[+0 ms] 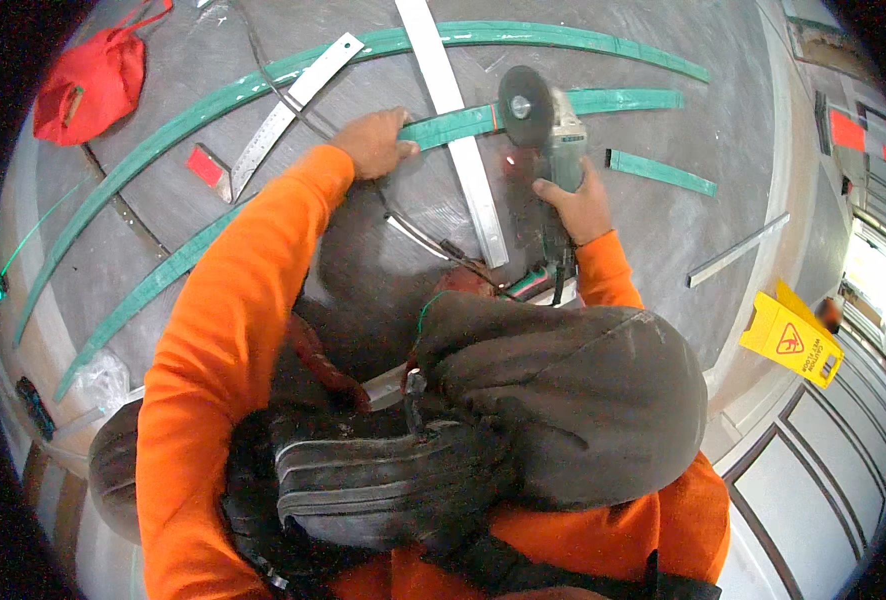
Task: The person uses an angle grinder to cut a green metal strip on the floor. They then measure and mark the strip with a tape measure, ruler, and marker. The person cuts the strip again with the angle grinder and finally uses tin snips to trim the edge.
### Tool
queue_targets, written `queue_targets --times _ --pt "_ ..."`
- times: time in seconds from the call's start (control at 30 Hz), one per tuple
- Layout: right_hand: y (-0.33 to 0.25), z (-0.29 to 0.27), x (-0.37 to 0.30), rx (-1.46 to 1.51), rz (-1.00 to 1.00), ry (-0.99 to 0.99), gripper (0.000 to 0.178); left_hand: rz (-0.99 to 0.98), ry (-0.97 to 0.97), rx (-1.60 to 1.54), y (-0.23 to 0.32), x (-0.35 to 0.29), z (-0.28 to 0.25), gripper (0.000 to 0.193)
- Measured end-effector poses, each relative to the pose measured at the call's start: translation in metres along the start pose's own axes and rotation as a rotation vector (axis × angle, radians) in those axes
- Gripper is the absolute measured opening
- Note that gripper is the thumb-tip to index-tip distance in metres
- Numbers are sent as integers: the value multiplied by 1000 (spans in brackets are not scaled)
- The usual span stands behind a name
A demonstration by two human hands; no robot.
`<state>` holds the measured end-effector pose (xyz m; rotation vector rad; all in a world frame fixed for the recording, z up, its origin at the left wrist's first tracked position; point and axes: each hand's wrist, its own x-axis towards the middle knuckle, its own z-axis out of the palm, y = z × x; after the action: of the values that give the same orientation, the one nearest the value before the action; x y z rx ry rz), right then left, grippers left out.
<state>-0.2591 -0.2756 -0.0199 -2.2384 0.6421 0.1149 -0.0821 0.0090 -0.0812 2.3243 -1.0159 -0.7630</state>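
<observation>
Left hand: I see the left hand point(368, 143) grasping the long, thin, curved green strip point(450, 127), fingers on its far side and thumb on its near side
Right hand: the right hand point(586, 212) is clenched around the body of the grey-green angle grinder point(565, 160)
Disc: the dark round cutting disc point(525, 105) stands at the strip, just beside a thin orange mark; from here I cannot tell whether it touches or spins
Strip: it lies right of the floor's middle, its right end toward the far right corner of the smooth dark grey floor point(653, 240)
Bar: a flat, straight silver-white bar point(478, 195) runs from the floor's far edge and passes under the strip
Outer arc: a longer curved green band point(553, 36) sweeps nearer the far edge
Offcut: a short green curved piece point(661, 171) lies toward the right edge, apart from the grinder
Square: I have a white metal square with a red handle point(293, 115) beyond the left forearm
Left edge: a bright red cloth bag point(91, 85) lies near the far left corner
Right edge: a yellow plastic folding floor sign point(793, 340) stands past it
</observation>
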Motion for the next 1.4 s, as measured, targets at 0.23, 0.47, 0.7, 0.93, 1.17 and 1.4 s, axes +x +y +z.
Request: queue_targets --times 0.23,0.47,0.7,0.93,1.17,1.4 --pt "-24 -23 -12 -16 -31 -15 54 -104 155 252 25 -23 0 34" --pt "-11 -9 -19 -135 -58 -46 66 -49 101 225 8 -19 9 29" --pt "-11 -5 -20 -17 -35 -71 61 -57 82 202 13 -19 9 26" --pt "-18 -6 -20 -87 -16 -74 59 -16 122 172 2 -21 13 33" --pt "-14 -6 -18 -63 -83 -85 65 -46 100 151 8 -19 8 33" --pt "-17 0 -9 -134 -143 -44 74 3 170 157 4 -22 12 33"
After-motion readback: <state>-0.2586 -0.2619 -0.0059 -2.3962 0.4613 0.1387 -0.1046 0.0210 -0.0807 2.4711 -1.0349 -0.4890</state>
